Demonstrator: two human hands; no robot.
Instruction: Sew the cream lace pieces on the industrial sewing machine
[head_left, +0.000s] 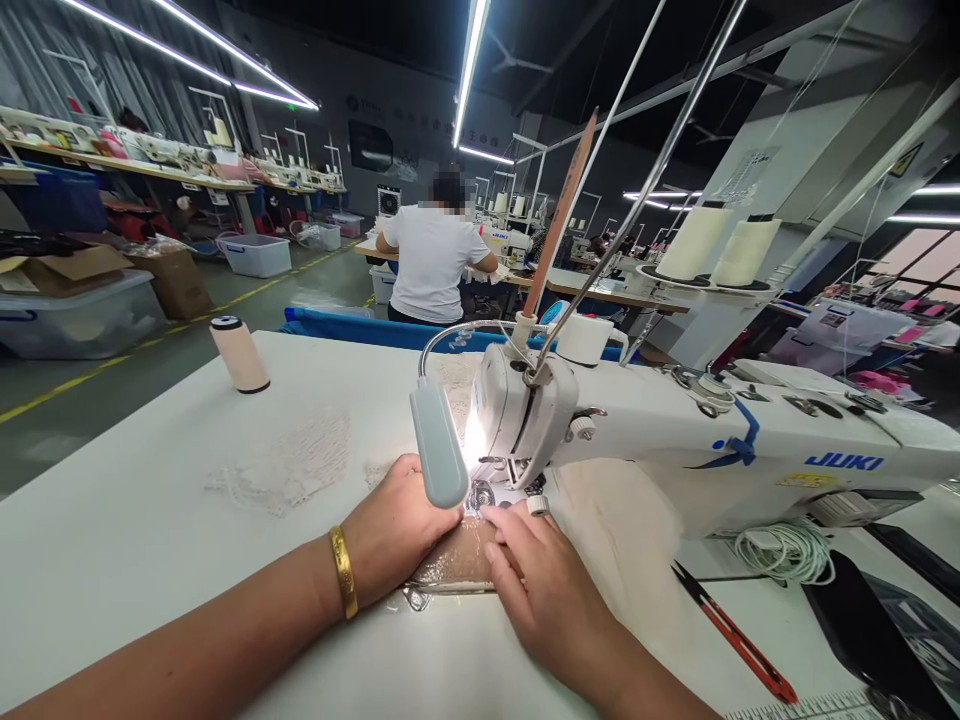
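Observation:
My left hand (397,525), with a gold bangle at the wrist, lies left of the needle area; the grey lamp (439,450) hides part of its fingers. Close to the presser foot, my right hand (544,575) has its fingers bent and drawn together; what they hold is too small to make out. Between both hands shows a shiny brown surface (457,555). The white sewing machine (615,410) stands over them, its light on. Pale sheer fabric (622,540) spreads under the machine arm. A piece of beige lace (300,465) lies on the white table (150,530).
A thread cone (240,355) stands at the table's back left. Red-handled snips (739,635), a coiled pale cord (784,552) and a black phone-like object (862,630) lie at the right. Beyond the blue cloth trough (337,328), a person (435,260) in white sits facing away.

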